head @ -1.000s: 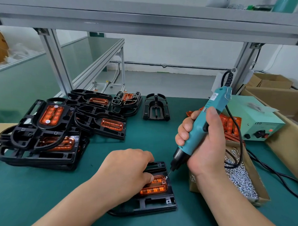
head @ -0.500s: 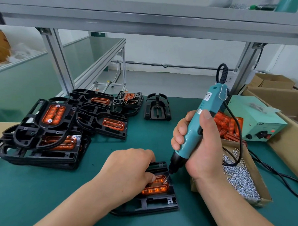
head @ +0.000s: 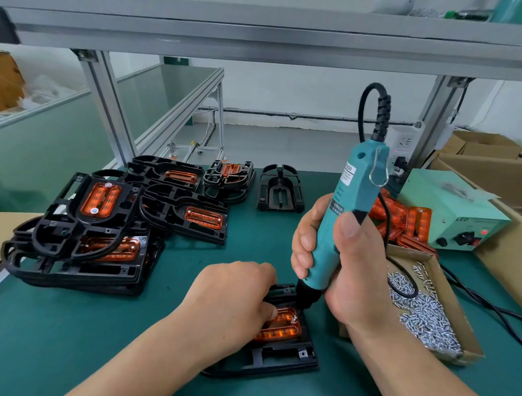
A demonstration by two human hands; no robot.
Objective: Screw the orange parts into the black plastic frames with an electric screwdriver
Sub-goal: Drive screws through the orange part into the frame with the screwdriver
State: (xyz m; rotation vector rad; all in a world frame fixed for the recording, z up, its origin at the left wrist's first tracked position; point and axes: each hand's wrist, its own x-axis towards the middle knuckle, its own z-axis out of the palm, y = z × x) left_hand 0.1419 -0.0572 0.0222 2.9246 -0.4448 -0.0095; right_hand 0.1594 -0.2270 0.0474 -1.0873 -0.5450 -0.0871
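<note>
A black plastic frame [head: 279, 356] lies on the green mat in front of me, with an orange part [head: 284, 329] seated in it. My left hand [head: 231, 304] rests on the frame, its fingertips curled down onto the orange part's left end. My right hand [head: 337, 270] grips a teal electric screwdriver [head: 343, 213], held nearly upright. Its black nose sits over a screw [head: 294, 318] at the orange part's right end. Most of the frame's left side is hidden under my left hand.
Assembled black frames with orange parts [head: 103, 221] are piled at the left. One bare frame [head: 281, 188] lies further back. A cardboard tray of screws [head: 425, 309] sits to the right, behind it loose orange parts [head: 408, 219] and the green power unit [head: 456, 212]. Cables trail right.
The screwdriver has tilted from a lean to nearly upright and come down, its tip now on the screw at the orange part's right end. My left hand has stayed put.
</note>
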